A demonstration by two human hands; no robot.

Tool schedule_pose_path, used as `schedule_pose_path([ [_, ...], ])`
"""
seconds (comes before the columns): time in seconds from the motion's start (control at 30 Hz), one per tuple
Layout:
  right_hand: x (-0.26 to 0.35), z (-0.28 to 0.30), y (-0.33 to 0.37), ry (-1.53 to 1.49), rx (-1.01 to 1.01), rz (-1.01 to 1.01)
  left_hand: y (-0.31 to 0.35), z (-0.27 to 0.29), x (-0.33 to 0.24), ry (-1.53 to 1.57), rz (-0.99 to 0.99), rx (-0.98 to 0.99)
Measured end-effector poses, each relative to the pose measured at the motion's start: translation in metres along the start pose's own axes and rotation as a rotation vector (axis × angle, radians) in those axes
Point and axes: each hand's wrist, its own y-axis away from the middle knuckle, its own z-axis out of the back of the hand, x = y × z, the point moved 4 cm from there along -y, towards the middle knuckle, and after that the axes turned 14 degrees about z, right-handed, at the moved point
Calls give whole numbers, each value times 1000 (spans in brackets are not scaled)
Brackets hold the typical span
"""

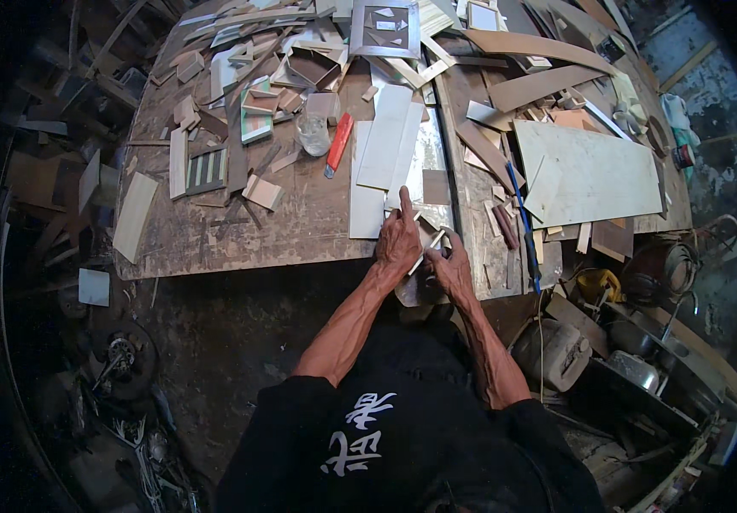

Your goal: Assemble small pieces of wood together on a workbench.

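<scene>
My left hand (398,241) rests at the near end of several long white boards (383,154), its index finger stretched out over them. The other fingers are curled, and what they grip is hidden. Just to the right, my right hand (450,267) is closed on a thin pale wooden strip (425,253), which slants between the two hands. A short tip of another pale piece shows by my left thumb. Beneath the hands a greyish board or block (418,293) juts out at the bench edge. A red utility knife (339,145) lies left of the white boards.
Wood offcuts crowd the workbench (300,231), with a square frame (385,27) at the back. To the right lie a blue rod-like tool (523,224) and a wide pale panel (586,173). A clear cup (312,134) stands near the knife. Below right is a plastic jerrycan (554,346).
</scene>
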Motion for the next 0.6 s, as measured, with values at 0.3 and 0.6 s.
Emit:
schedule_pose_path([
  [0.3, -2, -1, -2, -9, 3, 71, 1, 3, -10, -55, -217, -30],
  [0.6, -16, -2, -4, 27, -17, 92, 0, 5, -17, -138, -241, -57],
])
